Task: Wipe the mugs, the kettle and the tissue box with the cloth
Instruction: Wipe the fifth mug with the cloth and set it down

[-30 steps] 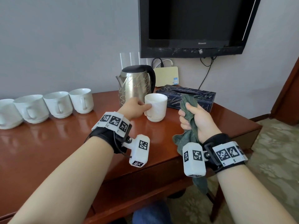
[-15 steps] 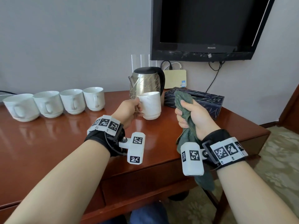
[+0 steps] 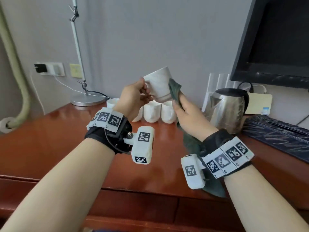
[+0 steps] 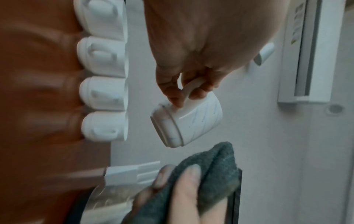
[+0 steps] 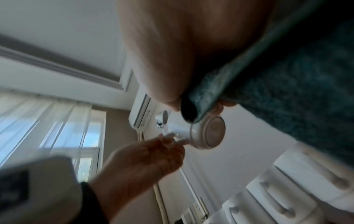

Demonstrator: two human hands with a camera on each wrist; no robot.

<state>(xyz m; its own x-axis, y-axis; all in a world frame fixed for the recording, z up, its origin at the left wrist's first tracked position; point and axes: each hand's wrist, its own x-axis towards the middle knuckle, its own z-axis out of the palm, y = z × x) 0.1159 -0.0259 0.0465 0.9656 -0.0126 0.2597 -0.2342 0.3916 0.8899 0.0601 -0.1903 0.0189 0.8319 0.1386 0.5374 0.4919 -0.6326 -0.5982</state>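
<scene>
Left hand (image 3: 133, 96) grips white ceramic mug (image 3: 158, 86) by handle, raised, tilted; right hand (image 3: 189, 114) clamps dark green cloth (image 3: 174, 88) against it. Remaining white mugs (image 3: 152, 111), steel kettle (image 3: 229, 108), dark tissue box (image 3: 275, 131) untouched on bench beyond hands

A hotel-style guest room — a wall-mounted television (image 3: 275, 37) hangs above a polished wooden desk (image 3: 50, 148) set with a steel kettle (image 3: 227, 109), a row of white mugs (image 3: 155, 111) and a tissue box (image 3: 275, 133) — with an air conditioner (image 5: 141, 112) beside the curtained window (image 5: 47, 128).
</scene>
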